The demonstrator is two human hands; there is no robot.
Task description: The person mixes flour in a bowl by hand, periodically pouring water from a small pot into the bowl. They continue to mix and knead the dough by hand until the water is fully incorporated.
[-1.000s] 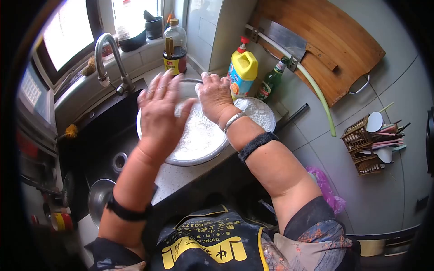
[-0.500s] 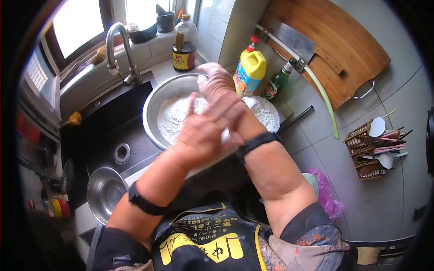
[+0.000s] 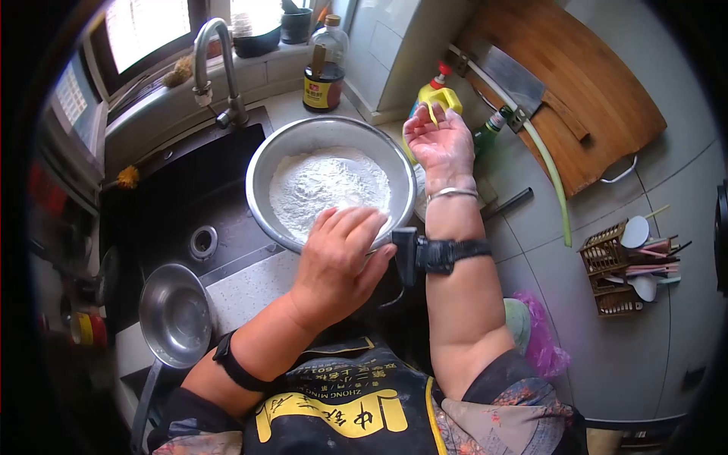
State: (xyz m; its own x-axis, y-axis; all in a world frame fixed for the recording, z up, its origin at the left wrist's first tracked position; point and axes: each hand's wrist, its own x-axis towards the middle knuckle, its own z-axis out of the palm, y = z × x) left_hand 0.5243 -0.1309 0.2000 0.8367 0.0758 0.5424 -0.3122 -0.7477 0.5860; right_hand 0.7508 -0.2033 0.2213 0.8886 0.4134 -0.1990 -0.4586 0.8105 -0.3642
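Note:
A wide metal bowl stands on the counter beside the sink, with loose white flour heaped inside. My left hand is over the bowl's near edge, fingers stretched out above the flour and thumb apart; it holds nothing. Whether its fingertips touch the flour I cannot tell. To the right of the bowl, my right hand is raised with the palm turned up. Its fingers are apart and slightly bent, whitish with flour, and nothing lies in them. A metal bracelet circles that wrist.
A black sink with a faucet lies left, a metal saucepan at its near side. A sauce bottle stands behind the bowl; a yellow jug and green bottle stand right. A cleaver and cutting board hang on the wall.
My hands were crossed over the bowl, the left against the right wrist. They have come apart: the left drew back to the near edge, the right moved right and turned palm up.

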